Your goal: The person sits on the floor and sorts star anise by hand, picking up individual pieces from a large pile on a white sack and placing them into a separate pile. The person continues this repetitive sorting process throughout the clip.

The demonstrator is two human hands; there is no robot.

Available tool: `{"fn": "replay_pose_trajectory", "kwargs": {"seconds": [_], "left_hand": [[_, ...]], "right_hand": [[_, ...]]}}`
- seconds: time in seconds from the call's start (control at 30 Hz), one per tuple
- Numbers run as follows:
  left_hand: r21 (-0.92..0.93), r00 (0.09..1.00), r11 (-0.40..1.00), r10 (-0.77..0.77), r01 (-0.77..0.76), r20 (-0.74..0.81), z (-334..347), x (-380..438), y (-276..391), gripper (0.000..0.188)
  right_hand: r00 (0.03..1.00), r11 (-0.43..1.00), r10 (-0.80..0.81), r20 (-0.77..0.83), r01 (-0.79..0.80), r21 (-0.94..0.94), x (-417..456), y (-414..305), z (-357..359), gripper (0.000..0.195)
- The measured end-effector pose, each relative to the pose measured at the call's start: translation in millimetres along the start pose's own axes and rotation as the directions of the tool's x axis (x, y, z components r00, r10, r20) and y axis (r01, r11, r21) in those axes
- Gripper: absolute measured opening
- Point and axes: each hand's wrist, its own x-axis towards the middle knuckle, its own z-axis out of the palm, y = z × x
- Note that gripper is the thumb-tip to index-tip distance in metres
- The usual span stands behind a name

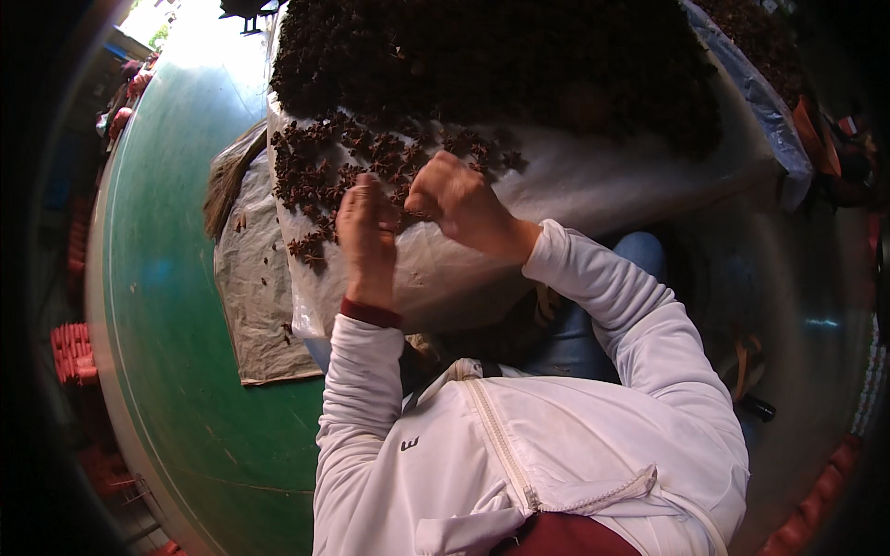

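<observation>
Loose star anise pods point(313, 174) lie spread over a table covered with white plastic sheeting point(431, 264). Behind them rises a large dark heap of star anise point(487, 62). My left hand point(365, 233) is upright at the near edge of the spread pods, blurred, its fingers close together. To its right, my right hand point(462, 201) hovers over or touches the pods with curled fingers. Whether either hand pinches a pod is hidden by the fingers and the blur.
Left of the table, a brown woven sack point(257, 299) lies on the green floor point(181, 347) with a few stray pods. A straw broom head point(233, 181) rests by it. Blue-white plastic sheeting point(754, 83) edges the heap at right. Red stacked items point(73, 351) stand far left.
</observation>
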Motion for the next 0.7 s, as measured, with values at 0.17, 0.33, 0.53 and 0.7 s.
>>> {"fn": "replay_pose_trajectory", "kwargs": {"seconds": [0.17,0.33,0.53,0.7], "left_hand": [[0.778,0.943,0.613,0.321,-0.133,-0.091,-20,11,23,0.024],[0.868,0.817,-0.084,0.305,-0.490,0.490,0,22,-5,0.031],[0.782,0.838,-0.362,0.005,-0.507,0.546,15,50,-17,0.022],[0.652,0.850,-0.580,-0.147,-0.488,0.506,24,62,-18,0.018]], "right_hand": [[0.818,0.983,-0.171,0.549,0.106,0.148,-13,3,-14,0.009],[0.971,0.873,-0.044,0.235,0.152,-0.463,6,84,-5,0.011],[0.906,0.859,0.240,0.349,-0.031,-0.510,5,98,-5,0.011],[0.941,0.969,0.249,0.229,-0.242,-0.056,17,93,-32,0.015]]}}
